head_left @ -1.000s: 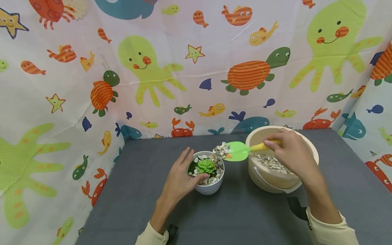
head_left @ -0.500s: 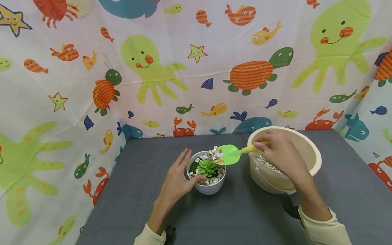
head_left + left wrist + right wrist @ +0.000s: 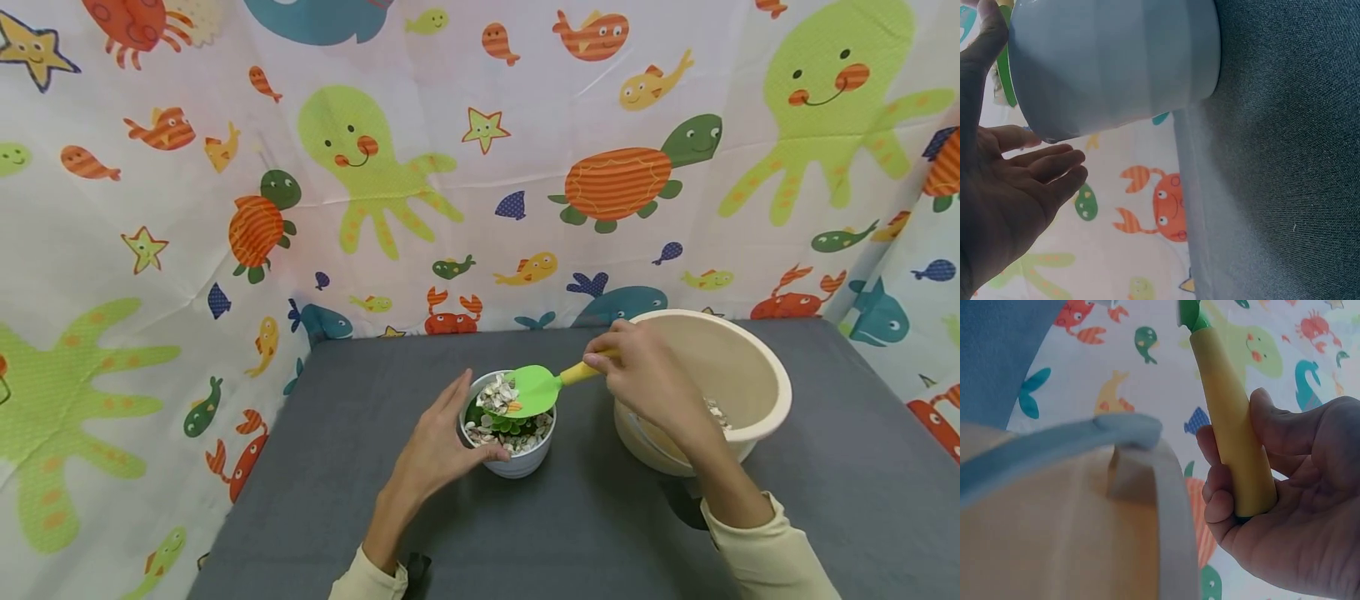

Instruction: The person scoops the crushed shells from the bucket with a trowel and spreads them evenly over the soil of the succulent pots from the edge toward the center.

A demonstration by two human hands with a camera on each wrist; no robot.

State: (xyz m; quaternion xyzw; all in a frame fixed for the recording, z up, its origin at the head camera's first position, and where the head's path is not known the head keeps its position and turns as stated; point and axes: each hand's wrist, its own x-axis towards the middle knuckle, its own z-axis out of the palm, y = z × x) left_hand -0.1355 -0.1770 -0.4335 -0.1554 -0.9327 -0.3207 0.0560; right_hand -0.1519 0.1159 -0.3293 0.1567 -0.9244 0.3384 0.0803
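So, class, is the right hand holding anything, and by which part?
The trowel, by the rear of its yellow handle, in the fingers of the right hand.

In the head view we get bright, even light, with a faint pinkish wash on the printed backdrop (image 3: 420,275) behind the white pot (image 3: 516,465) and soft-edged shadows on the grey cloth (image 3: 585,525) right of the pot and in front of it. Our left wrist view is dimmer and bluish, the left hand (image 3: 1013,200) beside the pot falling into shade. In our right wrist view, the bucket (image 3: 1060,544), right of the pot, looms close and blurred.
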